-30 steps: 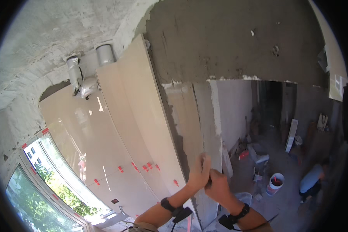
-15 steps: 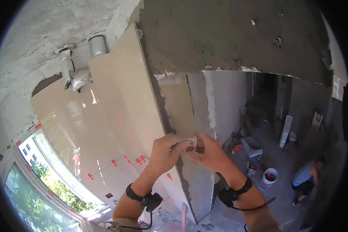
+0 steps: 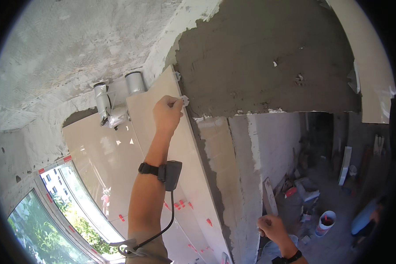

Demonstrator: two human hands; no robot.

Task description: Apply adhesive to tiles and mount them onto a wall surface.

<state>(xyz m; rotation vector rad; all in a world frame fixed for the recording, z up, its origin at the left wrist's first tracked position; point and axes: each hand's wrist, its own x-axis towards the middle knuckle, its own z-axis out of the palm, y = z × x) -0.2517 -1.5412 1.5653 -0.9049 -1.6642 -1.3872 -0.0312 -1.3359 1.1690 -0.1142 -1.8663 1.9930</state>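
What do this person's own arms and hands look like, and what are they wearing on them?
The left hand and right hand are ungloved. On the left, a black strap carries a dark, boxy device; a black cable curves down from it toward a drab sleeve. On the right, a black band shows near the picture's lower edge.

Our left hand [image 3: 167,115] pinches a small pale piece [image 3: 185,101] at the upper right edge of the beige slab [image 3: 190,152], beside the dark plaster [image 3: 259,57]. Our right hand [image 3: 273,228] is curled, lower down; we cannot tell whether it holds anything. To our left we see silver ducts [image 3: 102,102] above a window [image 3: 28,229]; to our right, a bucket [image 3: 324,230] and a bending person [image 3: 365,218].
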